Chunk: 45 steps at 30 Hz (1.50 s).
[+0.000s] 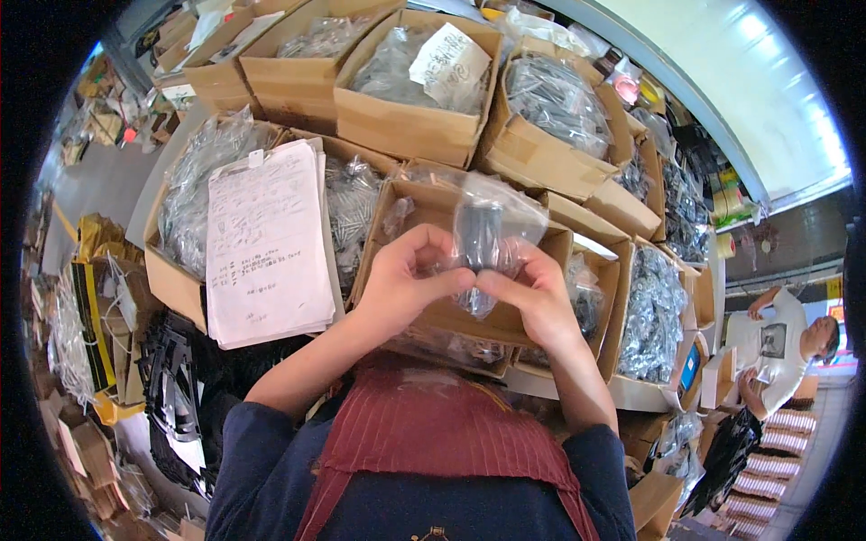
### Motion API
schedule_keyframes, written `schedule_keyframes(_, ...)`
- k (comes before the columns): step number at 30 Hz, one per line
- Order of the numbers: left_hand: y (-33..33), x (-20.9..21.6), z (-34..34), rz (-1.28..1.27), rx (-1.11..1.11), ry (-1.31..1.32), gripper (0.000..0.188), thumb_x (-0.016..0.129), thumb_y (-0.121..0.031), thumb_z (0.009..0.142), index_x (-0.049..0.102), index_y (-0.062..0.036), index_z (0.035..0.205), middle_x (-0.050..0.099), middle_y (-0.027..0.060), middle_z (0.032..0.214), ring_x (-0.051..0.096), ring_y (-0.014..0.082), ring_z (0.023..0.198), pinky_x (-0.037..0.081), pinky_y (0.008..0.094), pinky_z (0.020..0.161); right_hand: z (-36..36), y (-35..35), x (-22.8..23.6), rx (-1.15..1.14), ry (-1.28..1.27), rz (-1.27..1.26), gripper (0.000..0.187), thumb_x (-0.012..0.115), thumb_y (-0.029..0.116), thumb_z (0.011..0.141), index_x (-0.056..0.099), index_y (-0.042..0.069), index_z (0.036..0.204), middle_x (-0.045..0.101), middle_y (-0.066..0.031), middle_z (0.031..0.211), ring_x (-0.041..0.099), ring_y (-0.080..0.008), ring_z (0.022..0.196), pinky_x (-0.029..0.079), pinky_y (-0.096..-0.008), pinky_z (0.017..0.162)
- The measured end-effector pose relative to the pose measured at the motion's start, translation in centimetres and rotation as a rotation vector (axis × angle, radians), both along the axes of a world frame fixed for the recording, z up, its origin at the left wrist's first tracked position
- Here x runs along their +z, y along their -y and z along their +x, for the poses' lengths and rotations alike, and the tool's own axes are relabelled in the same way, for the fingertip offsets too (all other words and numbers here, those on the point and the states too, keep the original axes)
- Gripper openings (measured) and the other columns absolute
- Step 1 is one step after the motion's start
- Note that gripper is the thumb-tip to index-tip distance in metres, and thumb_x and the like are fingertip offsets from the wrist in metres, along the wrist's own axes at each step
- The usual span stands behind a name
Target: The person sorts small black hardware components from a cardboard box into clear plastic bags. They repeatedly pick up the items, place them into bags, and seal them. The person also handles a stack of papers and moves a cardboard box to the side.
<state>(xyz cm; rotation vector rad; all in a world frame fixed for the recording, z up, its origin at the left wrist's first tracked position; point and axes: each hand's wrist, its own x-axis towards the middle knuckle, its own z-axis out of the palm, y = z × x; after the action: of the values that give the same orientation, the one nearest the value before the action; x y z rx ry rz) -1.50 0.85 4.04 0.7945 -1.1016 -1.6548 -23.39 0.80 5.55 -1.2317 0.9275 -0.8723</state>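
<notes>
Plastic bag (490, 236) is pinched by left hand (408, 281) and right hand (534, 293) over a box (435, 206) at the near edge of the tabletop (631, 395).

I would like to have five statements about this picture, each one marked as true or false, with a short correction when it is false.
1. The left hand and the right hand both hold one clear plastic bag. True.
2. This bag is empty. False: dark contents show through the plastic.
3. The stack of papers lies to the right of both hands. False: it lies to their left.
4. The apron is dark red. True.
5. Another person in a dark green shirt is at the picture's right side. False: the shirt is white.
</notes>
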Motion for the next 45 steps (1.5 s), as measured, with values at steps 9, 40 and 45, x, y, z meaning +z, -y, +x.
schedule_keyframes(9,0.7,-0.7,0.3,0.085,0.025,-0.066,0.018,0.068,-0.011,0.098,0.07,0.0023,0.11,0.074,0.0076,0.098,0.07,0.0147,0.082,0.059,0.029,0.071,0.0,0.2,1.1,-0.176,0.202,0.008,0.038,0.073,-0.004,0.085,0.066,0.0,0.123,0.073,-0.0048,0.109,0.068,-0.0117,0.096,0.052,-0.0282,0.089)
schedule_keyframes(40,0.0,-0.8,0.6,0.008,0.009,-0.054,0.016,0.069,0.001,0.089,0.064,-0.0007,0.104,0.069,0.006,0.095,0.066,0.014,0.081,0.057,0.0289,0.073,-0.4,-0.1,0.4,-0.26,0.238,0.042,0.033,0.073,0.001,0.089,0.064,0.002,0.121,0.074,-0.0038,0.104,0.069,-0.0097,0.089,0.053,-0.0239,0.077)
schedule_keyframes(45,0.0,-1.2,0.6,0.034,0.011,-0.093,0.017,0.069,0.004,0.088,0.063,-0.0014,0.103,0.068,0.006,0.094,0.066,0.0142,0.077,0.053,0.0268,0.071,-0.5,0.1,0.0,-0.247,0.231,0.032,0.029,0.072,0.001,0.09,0.065,0.002,0.117,0.074,-0.0034,0.103,0.067,-0.0085,0.086,0.051,-0.0227,0.074)
